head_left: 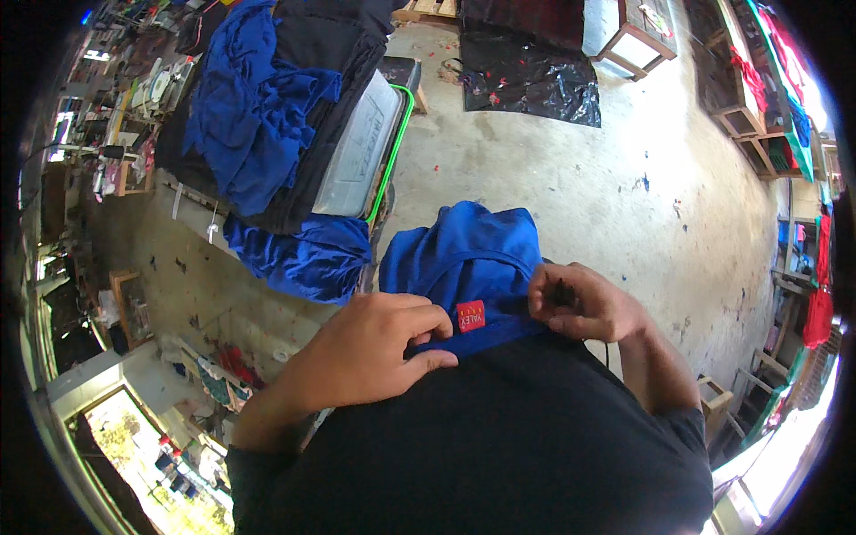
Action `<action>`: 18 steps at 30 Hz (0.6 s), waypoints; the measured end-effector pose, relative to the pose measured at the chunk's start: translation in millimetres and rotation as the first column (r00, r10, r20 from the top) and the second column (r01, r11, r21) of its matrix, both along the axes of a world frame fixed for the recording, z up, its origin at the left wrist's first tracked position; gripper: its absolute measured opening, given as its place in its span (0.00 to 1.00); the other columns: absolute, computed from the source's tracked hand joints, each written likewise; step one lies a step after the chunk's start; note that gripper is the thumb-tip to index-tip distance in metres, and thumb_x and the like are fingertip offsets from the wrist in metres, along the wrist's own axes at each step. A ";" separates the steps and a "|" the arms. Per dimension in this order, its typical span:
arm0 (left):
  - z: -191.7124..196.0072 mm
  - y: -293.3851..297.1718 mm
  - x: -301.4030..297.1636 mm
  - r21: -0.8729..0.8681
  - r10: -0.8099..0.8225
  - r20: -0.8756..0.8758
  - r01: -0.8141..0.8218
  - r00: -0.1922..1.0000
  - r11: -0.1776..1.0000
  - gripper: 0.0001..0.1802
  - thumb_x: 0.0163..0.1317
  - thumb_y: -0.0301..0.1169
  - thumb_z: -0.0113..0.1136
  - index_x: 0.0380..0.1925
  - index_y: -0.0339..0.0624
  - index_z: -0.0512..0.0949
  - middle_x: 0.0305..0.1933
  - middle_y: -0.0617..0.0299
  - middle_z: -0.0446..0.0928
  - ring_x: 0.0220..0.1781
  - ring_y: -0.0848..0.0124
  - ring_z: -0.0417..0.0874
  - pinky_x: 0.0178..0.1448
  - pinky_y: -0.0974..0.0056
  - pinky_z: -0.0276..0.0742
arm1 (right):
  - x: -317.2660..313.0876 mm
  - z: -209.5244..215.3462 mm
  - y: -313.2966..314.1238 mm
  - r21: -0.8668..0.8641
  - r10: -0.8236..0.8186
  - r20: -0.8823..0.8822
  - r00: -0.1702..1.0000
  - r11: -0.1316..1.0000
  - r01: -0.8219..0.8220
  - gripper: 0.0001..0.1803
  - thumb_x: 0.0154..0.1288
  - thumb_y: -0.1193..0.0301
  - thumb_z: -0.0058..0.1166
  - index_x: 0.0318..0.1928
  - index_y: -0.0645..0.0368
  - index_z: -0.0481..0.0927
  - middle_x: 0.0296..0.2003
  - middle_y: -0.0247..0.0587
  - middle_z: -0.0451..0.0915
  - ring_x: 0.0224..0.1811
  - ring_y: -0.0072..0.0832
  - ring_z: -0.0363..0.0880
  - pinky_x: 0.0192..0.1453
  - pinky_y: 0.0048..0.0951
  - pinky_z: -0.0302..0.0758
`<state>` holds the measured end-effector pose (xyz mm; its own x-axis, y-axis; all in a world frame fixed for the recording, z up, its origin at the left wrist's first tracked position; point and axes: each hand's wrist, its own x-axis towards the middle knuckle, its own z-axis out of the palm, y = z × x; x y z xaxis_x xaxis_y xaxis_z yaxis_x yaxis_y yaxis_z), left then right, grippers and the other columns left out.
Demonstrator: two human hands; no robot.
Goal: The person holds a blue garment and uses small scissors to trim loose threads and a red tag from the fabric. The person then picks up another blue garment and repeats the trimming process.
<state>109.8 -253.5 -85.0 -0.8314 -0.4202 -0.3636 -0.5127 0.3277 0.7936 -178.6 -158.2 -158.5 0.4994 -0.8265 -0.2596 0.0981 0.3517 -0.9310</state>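
A blue shirt (pixel 464 241) hangs in front of my chest, its neckline toward me. At the inside of the collar sits a small red label (pixel 470 316). My left hand (pixel 374 343) is closed on the collar edge just left of the label, thumb below and fingers curled above. On the other side, my right hand (pixel 588 308) pinches the collar with bent fingers. Something small and dark shows within the curl of the right hand, too unclear to name. The lower part of the shirt drops out of sight beneath the collar.
To the left, a table carries dark cloth (pixel 334 62), a crumpled blue garment (pixel 254 107) and a grey plastic bin (pixel 357 147) with a green rim. More blue fabric (pixel 303 259) bunches beside it. Black plastic sheeting (pixel 535 85) covers some floor ahead; wooden shelves (pixel 744 116) line the right.
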 end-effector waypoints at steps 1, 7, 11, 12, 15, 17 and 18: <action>0.9 0.5 -1.9 -0.034 0.000 -0.014 0.000 1.000 0.999 0.12 0.57 0.35 0.70 0.35 0.40 0.80 0.30 0.54 0.80 0.34 0.54 0.83 0.40 0.54 0.76 | -2.1 1.7 -6.0 -0.032 0.064 -0.004 0.998 0.997 -0.064 0.09 0.60 0.73 0.54 0.41 0.60 0.76 0.28 0.35 0.73 0.31 0.23 0.72 0.36 0.27 0.68; 7.7 -1.6 -0.6 -0.028 0.011 -0.017 -0.011 1.000 1.000 0.09 0.60 0.34 0.67 0.32 0.39 0.82 0.31 0.50 0.81 0.36 0.51 0.84 0.40 0.55 0.77 | 45.5 18.9 -34.3 -0.117 0.120 0.183 0.976 0.988 -0.099 0.10 0.70 0.72 0.48 0.48 0.60 0.72 0.40 0.34 0.73 0.40 0.25 0.71 0.47 0.28 0.70; 5.7 -1.8 13.5 0.119 0.201 0.033 -0.204 0.979 0.972 0.08 0.66 0.31 0.62 0.33 0.38 0.81 0.27 0.54 0.83 0.33 0.59 0.86 0.38 0.60 0.80 | 54.9 13.2 -21.8 0.209 0.105 0.358 0.928 0.960 -0.189 0.12 0.79 0.67 0.41 0.53 0.60 0.71 0.41 0.34 0.72 0.41 0.21 0.71 0.48 0.25 0.71; 3.8 -1.3 16.1 0.171 0.268 0.057 -0.274 0.962 0.946 0.08 0.68 0.31 0.60 0.34 0.38 0.81 0.26 0.56 0.83 0.32 0.63 0.87 0.38 0.61 0.81 | 56.1 8.3 -19.3 0.222 0.073 0.375 0.924 0.961 -0.166 0.14 0.82 0.65 0.37 0.54 0.60 0.71 0.39 0.34 0.72 0.39 0.19 0.71 0.45 0.22 0.72; 1.1 -2.8 15.8 0.375 0.366 0.093 -0.374 0.926 0.849 0.08 0.72 0.29 0.57 0.35 0.36 0.79 0.29 0.58 0.82 0.34 0.71 0.86 0.37 0.65 0.82 | 59.7 3.2 -19.4 0.347 -0.017 0.422 0.907 0.927 -0.144 0.15 0.83 0.64 0.35 0.53 0.61 0.72 0.37 0.33 0.72 0.34 0.20 0.72 0.41 0.22 0.73; -0.8 -0.1 17.1 0.343 0.381 0.023 -0.365 0.924 0.865 0.07 0.72 0.28 0.57 0.36 0.36 0.78 0.35 0.58 0.81 0.35 0.73 0.84 0.37 0.66 0.82 | 61.7 2.0 -25.2 0.392 0.006 0.478 0.878 0.894 -0.219 0.19 0.83 0.58 0.36 0.51 0.61 0.74 0.33 0.30 0.71 0.28 0.17 0.68 0.33 0.18 0.67; -2.3 1.4 17.4 0.327 0.386 -0.012 -0.361 0.922 0.873 0.07 0.72 0.28 0.56 0.36 0.36 0.78 0.37 0.57 0.80 0.36 0.73 0.84 0.37 0.66 0.82 | 60.4 -4.5 -29.6 0.420 0.017 0.551 0.835 0.859 -0.294 0.20 0.82 0.57 0.37 0.51 0.60 0.74 0.31 0.29 0.70 0.28 0.16 0.66 0.32 0.18 0.65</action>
